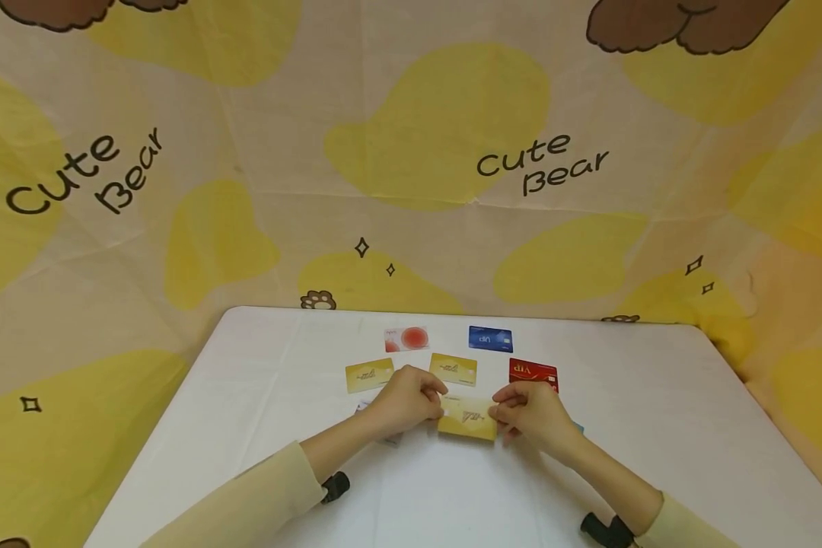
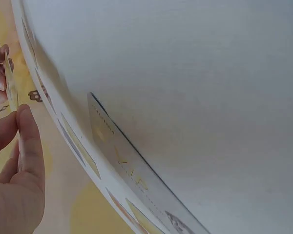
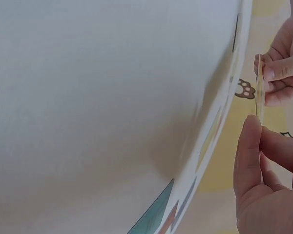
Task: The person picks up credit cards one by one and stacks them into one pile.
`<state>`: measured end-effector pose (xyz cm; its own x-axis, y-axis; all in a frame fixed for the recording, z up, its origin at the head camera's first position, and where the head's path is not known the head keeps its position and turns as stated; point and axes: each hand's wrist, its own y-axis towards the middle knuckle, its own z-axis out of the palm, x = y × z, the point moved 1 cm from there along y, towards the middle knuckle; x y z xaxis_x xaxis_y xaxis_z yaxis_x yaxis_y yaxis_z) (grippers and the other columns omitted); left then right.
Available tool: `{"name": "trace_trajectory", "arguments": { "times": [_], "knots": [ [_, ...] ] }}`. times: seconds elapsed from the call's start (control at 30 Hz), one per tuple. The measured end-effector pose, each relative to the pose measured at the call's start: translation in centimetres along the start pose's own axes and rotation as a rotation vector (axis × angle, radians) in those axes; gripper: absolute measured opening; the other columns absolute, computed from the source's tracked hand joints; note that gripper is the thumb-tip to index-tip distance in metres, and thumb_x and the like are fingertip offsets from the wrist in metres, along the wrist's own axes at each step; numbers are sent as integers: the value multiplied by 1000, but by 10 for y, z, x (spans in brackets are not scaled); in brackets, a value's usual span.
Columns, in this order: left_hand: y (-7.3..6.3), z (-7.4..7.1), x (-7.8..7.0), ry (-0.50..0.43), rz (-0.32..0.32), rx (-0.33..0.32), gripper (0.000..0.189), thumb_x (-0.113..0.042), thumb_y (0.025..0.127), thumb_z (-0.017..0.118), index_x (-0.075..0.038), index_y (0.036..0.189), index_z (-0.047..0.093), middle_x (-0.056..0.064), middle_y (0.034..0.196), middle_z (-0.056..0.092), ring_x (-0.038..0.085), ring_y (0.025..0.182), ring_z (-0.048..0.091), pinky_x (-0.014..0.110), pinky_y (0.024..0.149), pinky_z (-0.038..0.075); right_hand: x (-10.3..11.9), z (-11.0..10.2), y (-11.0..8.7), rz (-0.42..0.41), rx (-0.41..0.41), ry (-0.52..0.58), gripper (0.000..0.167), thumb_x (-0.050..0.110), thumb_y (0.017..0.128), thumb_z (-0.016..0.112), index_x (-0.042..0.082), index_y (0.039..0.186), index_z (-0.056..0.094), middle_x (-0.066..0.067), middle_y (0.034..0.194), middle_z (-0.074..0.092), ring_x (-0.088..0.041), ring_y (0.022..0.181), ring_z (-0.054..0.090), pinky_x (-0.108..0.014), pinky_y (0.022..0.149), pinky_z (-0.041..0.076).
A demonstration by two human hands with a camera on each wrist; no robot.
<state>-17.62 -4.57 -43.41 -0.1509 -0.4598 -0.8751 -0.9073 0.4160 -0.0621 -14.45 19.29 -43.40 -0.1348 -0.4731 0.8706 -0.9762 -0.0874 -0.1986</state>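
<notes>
A gold card (image 1: 467, 420) is held above the white table by both hands. The left hand (image 1: 408, 399) pinches its left edge between thumb and fingers. At the opposite edge, the right hand (image 1: 533, 415) pinches it the same way. Seen edge-on in the right wrist view, the gold card (image 3: 260, 92) looks thin and stands between the two hands. A silvery card lettered VIP (image 2: 132, 163) lies below the left hand, partly hidden by that forearm in the head view. Beneath the right hand is a teal card (image 3: 154, 214), mostly covered by the wrist in the head view.
Farther back on the table (image 1: 281, 365) lie a white card with a red circle (image 1: 411, 339), a blue VIP card (image 1: 491, 339), two gold cards, one left (image 1: 368, 375) and one central (image 1: 454, 367), and a red VIP card (image 1: 533, 371). A patterned cloth (image 1: 411, 228) hangs behind.
</notes>
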Motion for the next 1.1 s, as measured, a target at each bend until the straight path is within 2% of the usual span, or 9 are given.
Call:
{"name": "trace_trajectory", "arguments": {
  "times": [0.23,0.43,0.67,1.1],
  "knots": [
    [-17,-4,-1,-84,-48,33,20,6,81,81,4,100,76,1,72,62,10,63,58,20,59,49,2,3,-7,-7,67,19,18,4,91,80,-5,105,72,-9,82,73,-23,66,69,-36,63,62],
    [-29,-2,3,-97,-63,56,18,8,80,79,4,98,76,1,70,62,9,62,58,19,59,50,1,8,-15,-14,120,22,18,5,90,81,-5,103,72,-8,80,72,-21,66,68,-35,62,62],
    [-37,2,5,-74,-58,76,20,9,78,79,3,96,75,0,68,62,8,58,57,18,55,46,-5,14,-20,-27,150,-4,19,5,89,82,-5,102,72,-7,77,71,-21,63,69,-34,59,61],
    [-49,10,10,-112,-90,99,24,18,74,75,5,95,73,4,64,61,14,53,62,23,52,53,-12,22,-22,-44,197,-74,20,8,84,88,0,95,74,-5,75,66,-18,58,65,-29,56,59]
  ]
}}
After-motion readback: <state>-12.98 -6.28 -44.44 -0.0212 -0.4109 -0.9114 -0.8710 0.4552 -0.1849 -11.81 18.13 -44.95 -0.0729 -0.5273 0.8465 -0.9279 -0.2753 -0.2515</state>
